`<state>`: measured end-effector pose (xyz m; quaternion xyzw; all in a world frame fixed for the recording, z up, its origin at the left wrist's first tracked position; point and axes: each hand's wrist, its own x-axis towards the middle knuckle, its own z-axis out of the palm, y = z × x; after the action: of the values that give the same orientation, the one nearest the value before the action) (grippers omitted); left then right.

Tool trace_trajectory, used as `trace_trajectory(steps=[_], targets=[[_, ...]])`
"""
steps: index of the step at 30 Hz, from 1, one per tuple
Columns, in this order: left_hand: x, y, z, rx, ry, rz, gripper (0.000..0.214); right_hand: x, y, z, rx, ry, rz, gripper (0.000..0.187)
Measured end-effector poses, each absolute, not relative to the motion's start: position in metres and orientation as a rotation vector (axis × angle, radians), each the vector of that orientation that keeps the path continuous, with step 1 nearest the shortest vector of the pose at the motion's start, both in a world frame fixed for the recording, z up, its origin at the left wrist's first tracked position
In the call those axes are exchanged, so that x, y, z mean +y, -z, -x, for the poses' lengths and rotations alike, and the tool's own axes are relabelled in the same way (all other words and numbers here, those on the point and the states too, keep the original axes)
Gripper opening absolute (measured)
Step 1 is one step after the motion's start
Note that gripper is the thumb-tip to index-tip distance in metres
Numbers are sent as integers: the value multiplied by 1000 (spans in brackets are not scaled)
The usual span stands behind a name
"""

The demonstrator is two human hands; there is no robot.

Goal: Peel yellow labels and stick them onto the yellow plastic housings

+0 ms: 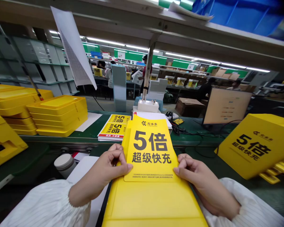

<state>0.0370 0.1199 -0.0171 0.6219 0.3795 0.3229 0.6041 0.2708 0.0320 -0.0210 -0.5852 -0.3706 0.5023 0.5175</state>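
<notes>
Between my hands is a yellow printed sticker sheet [151,148] with large black characters, lying over a yellow plastic casing [153,201] that reaches toward me. My left hand [111,164] pinches the sheet's left edge near its lower corner. On the opposite edge, my right hand [189,168] grips it between thumb and bent fingers. The sheet's lower edge lies close along the casing's face; I cannot tell whether it is stuck down. A stack of similar printed sheets [114,127] rests on the bench behind my left hand.
Stacked yellow casings [59,116] stand at the left. A yellow unit bearing the same print [257,145] is at the right, before a monitor [227,107]. A lidded cup [65,164] sits by my left forearm. Cables [186,130] cross the green bench. Overhead hangs a paper [73,47].
</notes>
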Motion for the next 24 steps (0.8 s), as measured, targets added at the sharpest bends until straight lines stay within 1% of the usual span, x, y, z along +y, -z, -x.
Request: trace_trajectory(steps=[24], targets=[[119,16,-38,879,-758,-1434,36,31,22,-269,-914,-1187,1420,36]])
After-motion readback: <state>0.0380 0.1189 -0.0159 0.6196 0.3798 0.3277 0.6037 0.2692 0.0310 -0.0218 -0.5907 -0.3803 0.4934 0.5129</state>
